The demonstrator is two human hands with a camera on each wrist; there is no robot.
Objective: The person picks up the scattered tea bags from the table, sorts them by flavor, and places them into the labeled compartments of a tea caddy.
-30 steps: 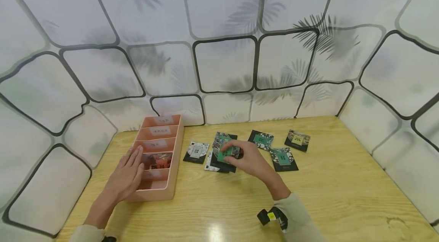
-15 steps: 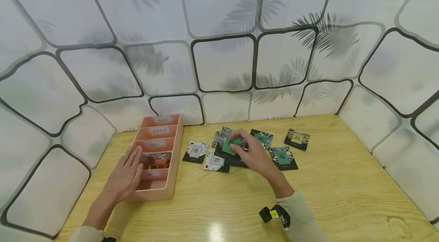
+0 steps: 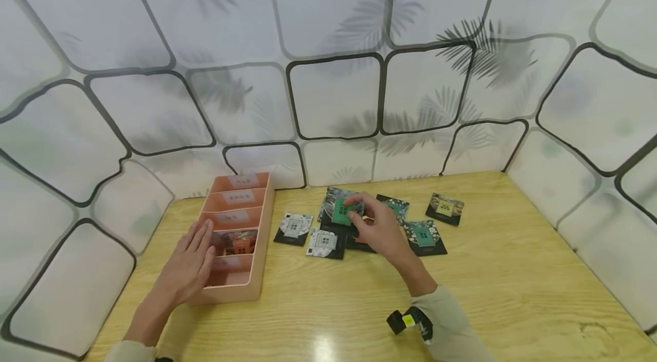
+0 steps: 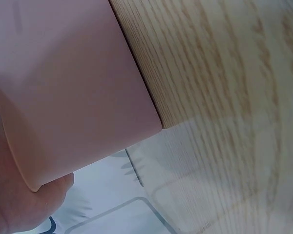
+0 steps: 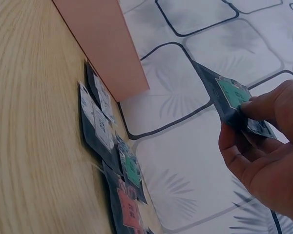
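My right hand pinches a dark sachet with a green label between thumb and fingers. The right wrist view shows this sachet lifted clear of the table. Below it, partly covered in the head view, lie a red-labelled sachet and a green-labelled one. My left hand rests on the left wall of a pink divided box, fingers extended. One compartment of the box holds a red-labelled sachet. The left wrist view shows mostly the box's outer wall and part of the hand.
Two white-labelled sachets lie just right of the box. Farther right are green-labelled sachets and a yellow-labelled one. A patterned white screen encloses the wooden table at the back and sides.
My right hand has moved right and slightly away with the green-labelled sachet, uncovering a white-labelled sachet. The left hand has stayed on the box.
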